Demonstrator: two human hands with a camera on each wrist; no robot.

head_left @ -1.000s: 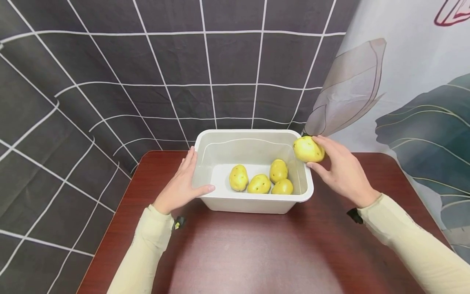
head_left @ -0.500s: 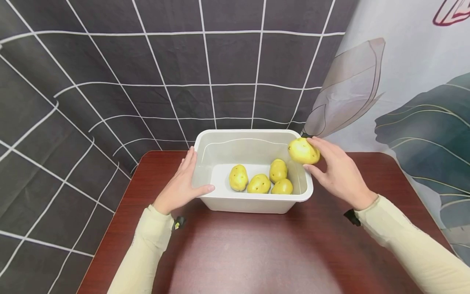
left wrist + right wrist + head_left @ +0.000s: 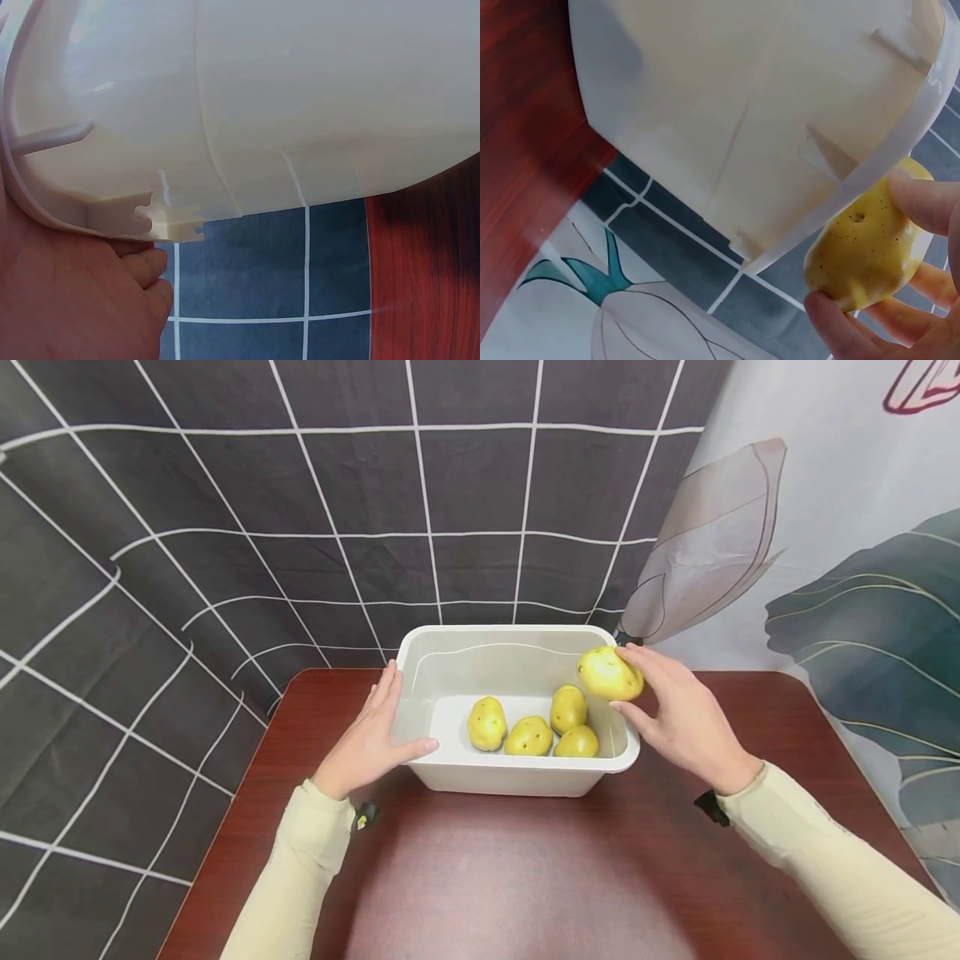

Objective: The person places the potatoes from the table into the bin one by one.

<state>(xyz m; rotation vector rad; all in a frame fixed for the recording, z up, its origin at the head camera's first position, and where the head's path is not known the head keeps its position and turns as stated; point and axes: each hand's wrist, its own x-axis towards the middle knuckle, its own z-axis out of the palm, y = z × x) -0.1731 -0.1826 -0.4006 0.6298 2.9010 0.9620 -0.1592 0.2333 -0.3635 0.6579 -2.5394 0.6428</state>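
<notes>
A pale grey plastic bin (image 3: 504, 779) stands upright on the table with several yellow potatoes inside, among them an oval potato (image 3: 487, 724) left of the rest. My right hand (image 3: 686, 718) holds another potato (image 3: 610, 673) between thumb and fingers, over the bin's right rim; in the right wrist view this potato (image 3: 870, 240) shows dark specks and a dimple. At the bin's left side, my left hand (image 3: 365, 732) rests with fingers straight along the outer wall and thumb at the front rim. The left wrist view shows its fingers (image 3: 144, 266) just below the rim.
The reddish-brown table (image 3: 480, 877) carries the bin near its back edge. Behind and to the left hangs a dark curtain (image 3: 480, 485) with a white grid. A pale curtain with leaf prints (image 3: 862, 635) hangs on the right.
My right hand has moved left and slightly down with its potato, from beside the bin's right rim to over it. My left hand and the potatoes in the bin have stayed put.
</notes>
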